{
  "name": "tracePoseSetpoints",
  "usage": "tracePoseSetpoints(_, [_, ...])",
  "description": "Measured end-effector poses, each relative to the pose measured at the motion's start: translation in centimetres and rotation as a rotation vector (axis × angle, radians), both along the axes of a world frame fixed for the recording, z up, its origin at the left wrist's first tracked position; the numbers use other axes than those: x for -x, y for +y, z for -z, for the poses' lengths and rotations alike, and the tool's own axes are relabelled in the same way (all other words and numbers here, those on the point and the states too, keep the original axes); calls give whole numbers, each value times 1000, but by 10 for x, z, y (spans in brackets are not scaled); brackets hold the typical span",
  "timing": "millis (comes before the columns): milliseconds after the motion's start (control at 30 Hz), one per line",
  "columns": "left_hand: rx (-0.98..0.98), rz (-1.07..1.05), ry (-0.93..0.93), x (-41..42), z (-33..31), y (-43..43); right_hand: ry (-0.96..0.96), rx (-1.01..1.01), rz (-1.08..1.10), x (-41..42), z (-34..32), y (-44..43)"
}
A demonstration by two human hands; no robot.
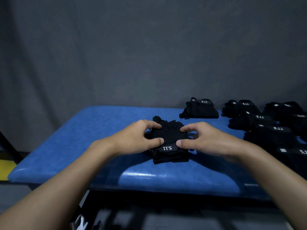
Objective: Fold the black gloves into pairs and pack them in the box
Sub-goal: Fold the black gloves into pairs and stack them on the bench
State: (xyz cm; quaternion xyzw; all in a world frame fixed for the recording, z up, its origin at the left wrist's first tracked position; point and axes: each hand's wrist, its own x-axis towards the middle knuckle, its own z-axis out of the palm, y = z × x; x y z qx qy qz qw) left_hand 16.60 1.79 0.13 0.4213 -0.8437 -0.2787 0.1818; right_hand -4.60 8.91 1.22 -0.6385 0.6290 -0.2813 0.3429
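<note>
Cloth (149,47), grey and creased, hangs behind a blue padded worktop (99,130). At the far left, beside the worktop's corner, a yellow patch (6,170) shows lower down. The left hand (134,138) has its fingers curled over the left edge of a stacked pair of black gloves (169,135), with its thumb pressed beside the white "5.11" label. The gloves lie flat on the middle of the worktop, label toward the person. The right hand (209,140) grips their right edge in the same way, with fingers curled on top and the thumb at the label. Behind and to the right sits a folded glove bundle (201,110). Further right, more black gloves (269,128) lie overlapping to the frame's edge.
</note>
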Motion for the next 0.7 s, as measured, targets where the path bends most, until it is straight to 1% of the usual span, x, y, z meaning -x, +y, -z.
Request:
tracePoseSetpoints(100, [46,6,-47,-1,2,-2,70,14,26,4,5,-3])
tracePoseSetpoints(200, [61,16,-82,-2,4,-4,59,48,57,3,10,-7])
tracePoseSetpoints(400, [79,38,-97,-4,6,-6,75,2,31,4,10,-8])
tracePoseSetpoints(467, [106,35,-115,-5,7,-8,137,7,31,4,11,-10])
tracePoseSetpoints(533, [118,30,-138,-6,9,-11,200,73,23,4,13,-11])
tracePoseSetpoints(633, [130,36,-168,-8,12,-15,145,254,-32,0,14,-11])
tracePoseSetpoints(700, [135,45,-166,-9,15,-17,117,271,-72,-4,15,-10])
